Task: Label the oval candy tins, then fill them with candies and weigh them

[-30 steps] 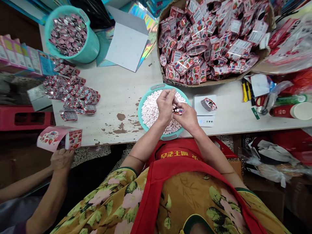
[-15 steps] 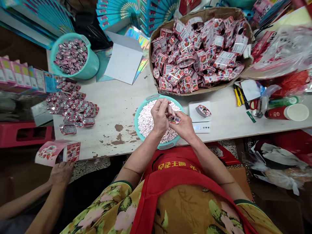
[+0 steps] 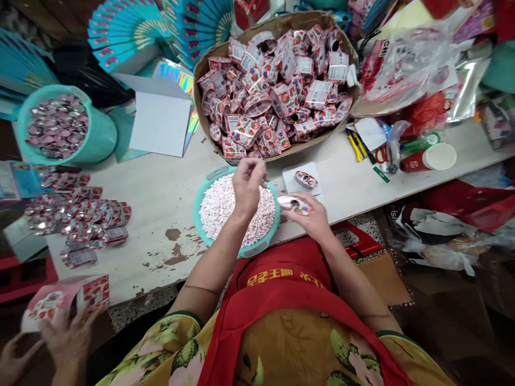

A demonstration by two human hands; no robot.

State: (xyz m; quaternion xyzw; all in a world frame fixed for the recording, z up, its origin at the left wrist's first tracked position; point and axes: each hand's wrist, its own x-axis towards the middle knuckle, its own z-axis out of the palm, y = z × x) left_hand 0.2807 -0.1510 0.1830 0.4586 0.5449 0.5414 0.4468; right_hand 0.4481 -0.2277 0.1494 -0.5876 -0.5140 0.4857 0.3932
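Over the turquoise basin (image 3: 197,214) of small pale pink candies (image 3: 219,209), my left hand (image 3: 248,185) is raised with its fingers curled together. Whatever may be between those fingertips is too blurred to make out. My right hand (image 3: 316,220), just right of the basin, grips a small oval candy container (image 3: 295,205) with a red and white label, tilted so its face shows. Behind that hand, a similar oval container (image 3: 306,179) lies on a white scale (image 3: 288,172), partly hidden by my right hand.
A cardboard box (image 3: 201,140) heaped with strawberry-printed containers stands behind the basin. At left are a turquoise bucket (image 3: 100,134) of shiny pieces and rows of packed containers (image 3: 90,214). Another person's hands (image 3: 66,335) hold a pink carton (image 3: 44,305). Cutters (image 3: 356,145) and a paper cup (image 3: 430,158) lie right.
My hands have parted: the left has lifted away over the basin, the right has shifted lower with the oval container. The whole view has turned rightward. The other person's fingers have spread.
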